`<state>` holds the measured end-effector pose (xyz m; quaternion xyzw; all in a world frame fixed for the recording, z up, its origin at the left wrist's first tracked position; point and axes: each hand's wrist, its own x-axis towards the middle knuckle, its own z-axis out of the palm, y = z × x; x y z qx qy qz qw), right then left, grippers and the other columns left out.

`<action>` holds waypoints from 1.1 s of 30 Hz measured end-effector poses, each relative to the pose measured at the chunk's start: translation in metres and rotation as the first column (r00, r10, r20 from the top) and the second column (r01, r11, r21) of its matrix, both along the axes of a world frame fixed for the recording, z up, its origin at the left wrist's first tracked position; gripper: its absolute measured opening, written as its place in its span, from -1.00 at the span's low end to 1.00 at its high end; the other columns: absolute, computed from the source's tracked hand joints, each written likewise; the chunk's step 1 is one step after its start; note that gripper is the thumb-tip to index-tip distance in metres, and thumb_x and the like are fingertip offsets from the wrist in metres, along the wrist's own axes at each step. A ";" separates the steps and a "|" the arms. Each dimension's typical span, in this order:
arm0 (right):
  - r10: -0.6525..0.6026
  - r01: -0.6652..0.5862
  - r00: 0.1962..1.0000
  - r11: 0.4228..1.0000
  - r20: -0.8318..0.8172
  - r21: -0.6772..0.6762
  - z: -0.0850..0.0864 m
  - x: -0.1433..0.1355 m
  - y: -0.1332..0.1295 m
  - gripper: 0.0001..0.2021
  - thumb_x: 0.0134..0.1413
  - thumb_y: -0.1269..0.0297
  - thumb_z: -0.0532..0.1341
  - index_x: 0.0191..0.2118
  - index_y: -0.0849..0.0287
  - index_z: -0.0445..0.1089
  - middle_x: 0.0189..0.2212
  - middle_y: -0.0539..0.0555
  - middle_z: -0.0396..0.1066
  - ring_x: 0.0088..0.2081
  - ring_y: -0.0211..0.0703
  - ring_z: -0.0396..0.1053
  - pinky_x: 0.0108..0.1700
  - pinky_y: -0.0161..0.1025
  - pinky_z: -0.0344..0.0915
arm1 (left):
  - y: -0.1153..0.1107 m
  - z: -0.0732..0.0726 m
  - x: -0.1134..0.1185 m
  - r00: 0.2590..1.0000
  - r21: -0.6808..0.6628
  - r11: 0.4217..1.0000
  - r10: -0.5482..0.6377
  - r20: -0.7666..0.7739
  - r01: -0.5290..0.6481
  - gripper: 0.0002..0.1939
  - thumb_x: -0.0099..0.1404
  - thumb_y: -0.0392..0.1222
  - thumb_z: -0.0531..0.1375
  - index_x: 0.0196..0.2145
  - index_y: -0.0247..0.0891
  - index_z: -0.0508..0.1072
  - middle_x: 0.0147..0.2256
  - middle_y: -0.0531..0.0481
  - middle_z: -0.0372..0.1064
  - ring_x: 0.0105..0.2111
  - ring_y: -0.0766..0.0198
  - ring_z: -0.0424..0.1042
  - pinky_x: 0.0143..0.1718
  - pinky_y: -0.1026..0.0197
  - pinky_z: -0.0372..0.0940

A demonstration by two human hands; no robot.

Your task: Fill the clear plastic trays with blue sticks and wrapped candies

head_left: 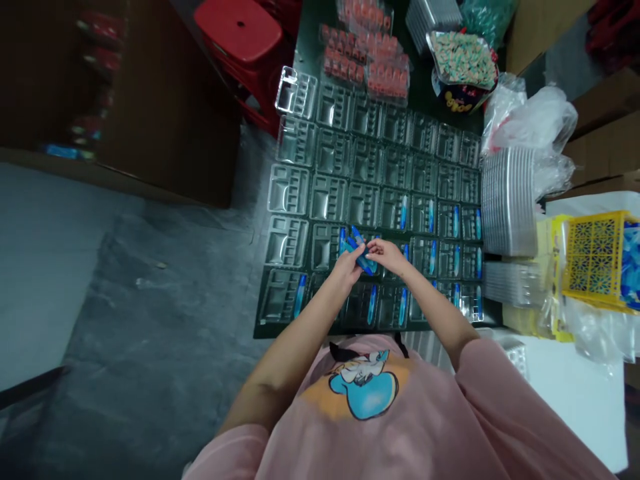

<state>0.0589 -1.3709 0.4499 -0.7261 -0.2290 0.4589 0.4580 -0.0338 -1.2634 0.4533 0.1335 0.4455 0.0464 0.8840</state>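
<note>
My left hand (349, 264) is closed around a small bunch of blue pens (357, 235), dark blue at the ends and lighter in the middle. Close beside it, my right hand (387, 256) has its fingertips pinched together at the bunch; what they hold is too small to make out. Beneath both hands, clear plastic trays (327, 198) with moulded compartments lie in rows on the dark green table (310, 50). Several nearer trays carry one blue pen each in the right-hand slot, such as the pen (300, 295) at the front left.
Packs of red pieces (387, 79) lie at the table's far end, beside a container heaped with small pale-green pieces (463, 60). Stacked trays (509, 200) and a yellow basket (595, 257) with blue items stand right. Red stools (240, 30) and a brown carton (175, 100) are left.
</note>
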 end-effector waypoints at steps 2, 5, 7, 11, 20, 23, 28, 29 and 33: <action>-0.020 0.020 1.000 1.000 0.005 0.003 -0.001 -0.006 0.003 -0.68 -0.13 0.21 0.31 -0.19 0.13 0.35 -0.42 -0.06 0.39 -0.36 -0.24 0.39 -0.21 -0.25 0.35 | 0.001 0.000 -0.002 1.000 -0.005 1.000 0.009 -0.008 -0.009 -0.80 0.10 -0.36 0.35 -0.28 -0.33 0.49 -0.41 -0.02 0.51 -0.38 0.27 0.52 -0.24 0.24 0.41; -0.064 0.068 0.994 0.997 0.087 -0.048 -0.003 0.010 0.014 -0.69 -0.11 0.22 0.27 -0.17 0.12 0.34 -0.44 -0.08 0.38 -0.39 -0.25 0.37 -0.22 -0.25 0.34 | 0.006 0.001 -0.010 0.998 -0.015 1.000 0.023 -0.057 -0.024 -0.75 0.13 -0.32 0.36 -0.21 -0.29 0.49 -0.40 0.01 0.49 -0.39 0.30 0.50 -0.25 0.23 0.40; -0.137 0.169 0.963 0.978 0.232 -0.126 -0.005 0.031 0.026 -0.72 -0.09 0.24 0.25 -0.18 0.13 0.34 -0.45 -0.07 0.38 -0.38 -0.23 0.38 -0.18 -0.22 0.34 | 0.010 0.002 -0.017 0.996 -0.018 1.000 0.024 -0.085 -0.026 -0.71 0.17 -0.27 0.34 -0.12 -0.22 0.47 -0.40 0.04 0.48 -0.40 0.31 0.50 -0.26 0.22 0.38; -0.173 0.355 0.849 0.887 0.499 -0.294 -0.017 0.075 0.055 -0.78 -0.05 0.34 0.22 -0.20 0.17 0.37 -0.43 0.00 0.44 -0.32 -0.16 0.41 -0.08 -0.18 0.32 | 0.018 0.003 -0.031 0.994 -0.036 0.999 0.004 -0.112 -0.009 -0.67 0.19 -0.17 0.34 -0.08 -0.12 0.44 -0.41 0.09 0.45 -0.37 0.31 0.51 -0.23 0.18 0.37; -0.048 0.394 0.773 0.817 0.632 -0.420 -0.036 0.083 0.080 -0.71 0.02 0.29 0.24 -0.09 0.19 0.37 -0.31 0.10 0.48 -0.21 -0.08 0.42 -0.03 -0.14 0.30 | 0.031 -0.001 -0.050 0.995 -0.053 0.998 0.013 -0.098 -0.019 -0.64 0.18 -0.22 0.32 -0.06 -0.11 0.40 -0.37 0.09 0.45 -0.38 0.32 0.50 -0.20 0.12 0.39; -0.014 0.320 0.774 0.871 0.633 -0.371 -0.028 0.058 0.075 -0.73 0.08 0.27 0.18 -0.08 0.20 0.38 -0.33 0.08 0.46 -0.25 -0.10 0.41 -0.04 -0.14 0.31 | 0.036 0.000 -0.048 0.995 -0.052 0.998 0.032 -0.096 -0.037 -0.65 0.18 -0.30 0.29 -0.07 -0.14 0.41 -0.35 0.08 0.46 -0.36 0.31 0.50 -0.17 0.09 0.40; 0.084 0.145 0.718 0.953 0.690 -0.266 -0.014 0.045 0.072 -0.57 0.17 0.31 0.11 0.16 0.22 0.29 0.04 0.22 0.37 0.02 -0.08 0.35 0.12 -0.11 0.26 | 0.045 0.003 -0.041 0.996 -0.019 0.997 0.071 -0.062 -0.073 -0.72 0.20 -0.32 0.27 -0.11 -0.18 0.41 -0.27 0.03 0.48 -0.30 0.29 0.50 -0.10 0.02 0.39; 0.106 0.157 0.690 0.944 0.716 -0.292 -0.013 0.053 0.075 -0.51 0.16 0.36 0.09 0.22 0.24 0.22 0.15 0.26 0.29 0.13 -0.04 0.28 0.19 -0.08 0.20 | 0.047 0.003 -0.041 0.996 -0.016 0.997 0.074 -0.054 -0.075 -0.71 0.20 -0.31 0.28 -0.11 -0.18 0.41 -0.27 0.03 0.48 -0.29 0.29 0.50 -0.09 0.01 0.39; 0.262 0.184 0.686 0.840 0.679 -0.510 -0.019 0.092 0.085 -0.42 0.15 0.52 0.01 0.31 0.22 0.13 0.34 0.25 0.02 0.33 0.13 -0.03 0.26 0.17 0.08 | 0.051 0.003 -0.044 0.995 -0.019 0.996 0.086 -0.046 -0.087 -0.69 0.19 -0.30 0.29 -0.10 -0.18 0.40 -0.27 0.03 0.47 -0.29 0.29 0.50 -0.09 0.00 0.39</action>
